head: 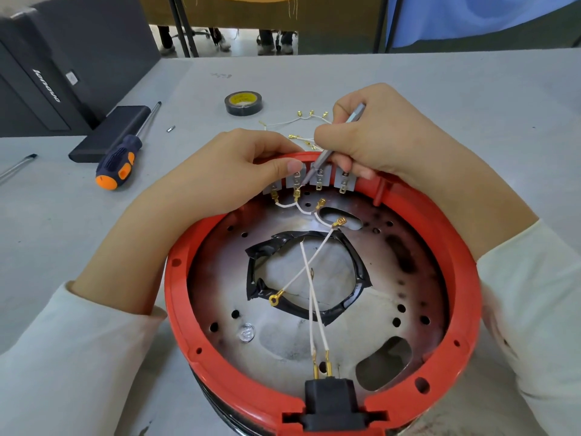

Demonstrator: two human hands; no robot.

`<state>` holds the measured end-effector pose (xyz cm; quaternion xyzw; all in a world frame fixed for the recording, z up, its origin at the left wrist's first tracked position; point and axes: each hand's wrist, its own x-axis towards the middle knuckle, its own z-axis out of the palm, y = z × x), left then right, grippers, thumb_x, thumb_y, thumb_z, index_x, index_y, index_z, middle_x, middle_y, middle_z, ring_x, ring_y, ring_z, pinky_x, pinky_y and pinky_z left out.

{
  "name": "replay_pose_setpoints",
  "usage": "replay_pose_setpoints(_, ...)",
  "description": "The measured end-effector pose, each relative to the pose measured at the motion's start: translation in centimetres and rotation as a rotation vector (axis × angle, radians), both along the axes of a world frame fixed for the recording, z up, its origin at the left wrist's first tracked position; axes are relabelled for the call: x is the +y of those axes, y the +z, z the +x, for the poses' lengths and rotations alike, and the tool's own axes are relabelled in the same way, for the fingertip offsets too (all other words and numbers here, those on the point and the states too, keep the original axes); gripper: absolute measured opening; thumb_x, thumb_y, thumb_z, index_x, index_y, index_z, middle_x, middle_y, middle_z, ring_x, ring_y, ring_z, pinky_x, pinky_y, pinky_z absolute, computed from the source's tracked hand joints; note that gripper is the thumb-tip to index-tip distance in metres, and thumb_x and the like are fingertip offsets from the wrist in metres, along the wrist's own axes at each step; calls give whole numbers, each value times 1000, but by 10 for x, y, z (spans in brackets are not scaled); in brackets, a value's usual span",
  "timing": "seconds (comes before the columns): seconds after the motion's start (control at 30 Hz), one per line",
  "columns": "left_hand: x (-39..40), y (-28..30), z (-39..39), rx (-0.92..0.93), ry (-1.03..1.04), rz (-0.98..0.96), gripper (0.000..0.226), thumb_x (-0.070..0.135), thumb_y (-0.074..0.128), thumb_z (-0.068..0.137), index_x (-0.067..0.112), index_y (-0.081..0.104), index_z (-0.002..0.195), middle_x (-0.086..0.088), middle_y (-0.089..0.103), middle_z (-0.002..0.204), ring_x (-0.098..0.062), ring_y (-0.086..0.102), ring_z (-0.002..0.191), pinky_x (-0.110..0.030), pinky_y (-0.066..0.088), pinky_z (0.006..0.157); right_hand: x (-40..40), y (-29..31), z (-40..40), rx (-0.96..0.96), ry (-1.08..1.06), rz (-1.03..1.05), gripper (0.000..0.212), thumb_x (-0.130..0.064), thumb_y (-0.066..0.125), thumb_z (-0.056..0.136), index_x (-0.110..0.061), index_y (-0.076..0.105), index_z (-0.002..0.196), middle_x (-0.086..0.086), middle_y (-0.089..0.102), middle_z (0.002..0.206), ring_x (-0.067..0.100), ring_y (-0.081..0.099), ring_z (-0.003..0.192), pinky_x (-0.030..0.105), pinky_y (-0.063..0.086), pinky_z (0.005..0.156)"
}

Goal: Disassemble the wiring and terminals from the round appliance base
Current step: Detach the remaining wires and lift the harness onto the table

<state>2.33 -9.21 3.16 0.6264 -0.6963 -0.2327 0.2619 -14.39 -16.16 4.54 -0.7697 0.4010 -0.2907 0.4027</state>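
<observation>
The round appliance base (pixel 452 247), a red ring around a scorched metal plate, lies in front of me. A row of grey switch blocks (pixel 323 177) sits at its far rim. My left hand (pixel 239 165) grips that rim, thumb against the blocks. My right hand (pixel 377 143) holds a thin grey metal tool (pixel 320 162) like a pen, its tip at a gold terminal (pixel 296 193) on the second block. A looped white wire (pixel 301 209) links several gold terminals below the blocks. Two white wires (pixel 314 297) cross the plate to the black power socket (pixel 331 401).
Loose white wires with gold terminals (pixel 301 121) lie on the grey table behind the base, near a roll of black tape (pixel 243 103). A blue-and-orange screwdriver (pixel 118 162), a black flat box (pixel 110 133) and a small bit (pixel 170 128) lie at the left.
</observation>
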Motion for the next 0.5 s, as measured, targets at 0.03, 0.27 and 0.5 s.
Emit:
replay_pose_setpoints(0.03,0,0,0,-1,1,-2,21,33,55,93,34,65,110,9,71,100,-12,64,96,-31,45,94,-1,1,0,10,4,5,23,-7,53,76,-13,41,56,0,49,36,9,32,24,12,28,35)
replay_pose_setpoints(0.27,0,0,1,-11,2,-14,21,33,55,93,35,65,110,14,70,100,-4,63,96,-19,43,89,-1,-1,0,23,15,4,24,-8,53,74,-14,42,54,0,49,37,10,33,24,12,28,34)
replay_pose_setpoints(0.5,0,0,1,-10,-6,-23,22,33,54,93,33,65,112,18,69,101,2,61,97,-16,42,89,0,-4,-2,-47,18,-14,27,-7,53,73,-17,40,51,0,46,35,11,30,24,11,24,33)
